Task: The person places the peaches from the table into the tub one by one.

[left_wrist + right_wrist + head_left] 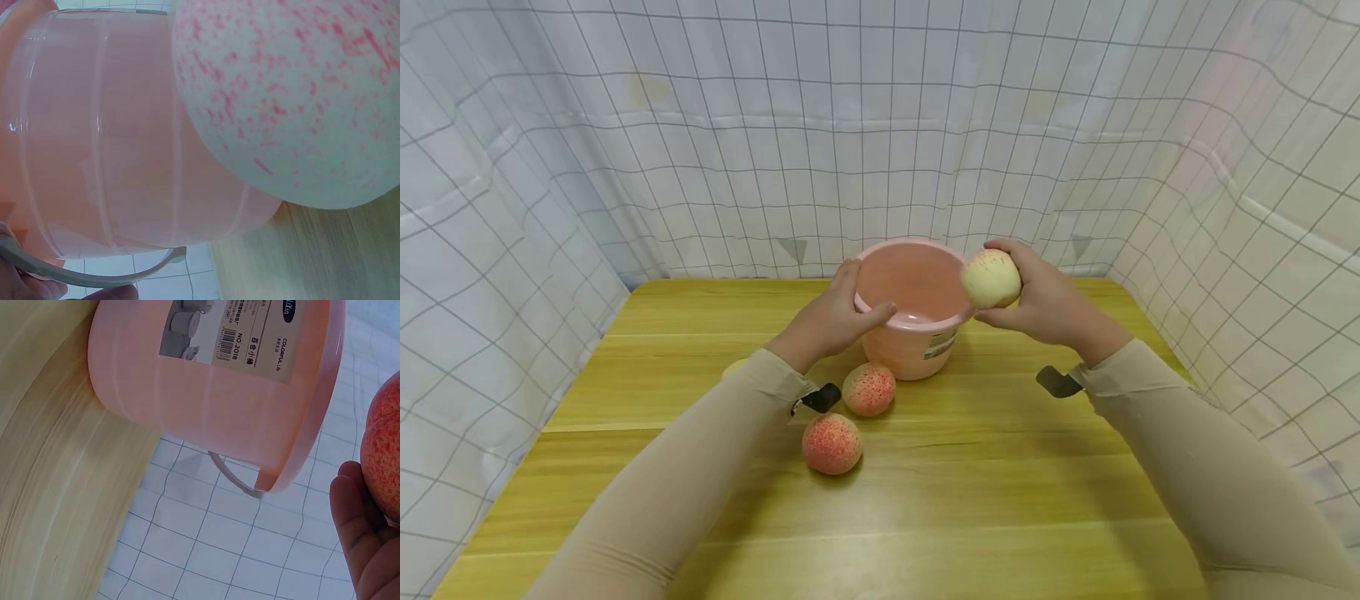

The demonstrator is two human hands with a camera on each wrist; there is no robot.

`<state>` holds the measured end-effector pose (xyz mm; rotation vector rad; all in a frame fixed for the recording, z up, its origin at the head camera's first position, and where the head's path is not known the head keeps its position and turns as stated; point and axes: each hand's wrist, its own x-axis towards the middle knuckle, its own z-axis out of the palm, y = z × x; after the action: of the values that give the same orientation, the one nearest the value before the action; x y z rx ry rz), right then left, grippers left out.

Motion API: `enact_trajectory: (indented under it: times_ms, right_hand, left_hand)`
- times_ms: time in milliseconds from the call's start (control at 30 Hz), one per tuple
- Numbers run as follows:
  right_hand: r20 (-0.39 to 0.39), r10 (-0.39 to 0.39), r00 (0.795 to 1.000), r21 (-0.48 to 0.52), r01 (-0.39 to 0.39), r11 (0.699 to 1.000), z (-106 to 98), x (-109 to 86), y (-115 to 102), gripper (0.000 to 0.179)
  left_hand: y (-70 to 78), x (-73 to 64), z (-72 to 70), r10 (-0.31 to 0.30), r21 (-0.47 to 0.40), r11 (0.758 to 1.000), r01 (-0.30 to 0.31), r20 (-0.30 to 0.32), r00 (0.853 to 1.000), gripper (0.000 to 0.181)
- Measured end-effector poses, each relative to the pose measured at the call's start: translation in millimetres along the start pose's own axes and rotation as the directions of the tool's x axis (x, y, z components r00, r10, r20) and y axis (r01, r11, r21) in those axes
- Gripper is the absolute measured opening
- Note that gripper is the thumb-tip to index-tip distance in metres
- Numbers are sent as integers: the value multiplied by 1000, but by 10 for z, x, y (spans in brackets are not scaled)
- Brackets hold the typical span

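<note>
Head view. Nearest the camera: two forearms in beige sleeves [1187, 467], reaching forward over a yellow wooden table [970, 500]. A small black tab shows at each wrist.

On the table, two red-speckled peaches lie loose: one closer in [832, 443], the other [868, 388] just behind it, near the foot of the pink bucket [917, 350]. A sliver of something yellow [733, 367] peeks out past the left sleeve; cannot tell what it is.

Left hand [831, 321] grips the bucket's near-left rim, thumb hooked over the edge, fingers along the outside. The bucket stands upright at the far middle of the table.

Right hand [1045, 296] holds a pale yellow-green peach [991, 278] with a faint red blush, fingers curled round it. It is in the air at the bucket's right rim, about level with the top edge.

A white gridded curtain [880, 133] closes in three sides.

Left wrist view. A speckled peach [294, 94] fills the upper right, very close, with the bucket wall [106, 137] beside it. The bucket's grey bail handle [94, 275] runs by fingertips [37, 289] at the bottom edge.

Right wrist view. Bucket side with a printed label [231, 334], handle hanging below the rim. Right-hand fingers [362, 531] cup the held peach [382, 450] at the frame's right edge.
</note>
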<state>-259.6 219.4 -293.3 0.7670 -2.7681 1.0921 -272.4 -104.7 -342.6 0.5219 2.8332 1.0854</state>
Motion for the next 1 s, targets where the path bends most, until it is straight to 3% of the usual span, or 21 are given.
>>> enact_trajectory:
  times_ms: [433, 1000]
  right_hand:
    - [7, 22, 1000, 38, -23, 999, 160, 237, -100, 92]
    - [45, -14, 999, 64, 11, 998, 357, 424, -146, 91]
  left_hand:
    - [-33, 28, 9, 2, 1, 1000, -2, -16, 1000, 111]
    - [-25, 17, 11, 8, -10, 1000, -9, -7, 1000, 113]
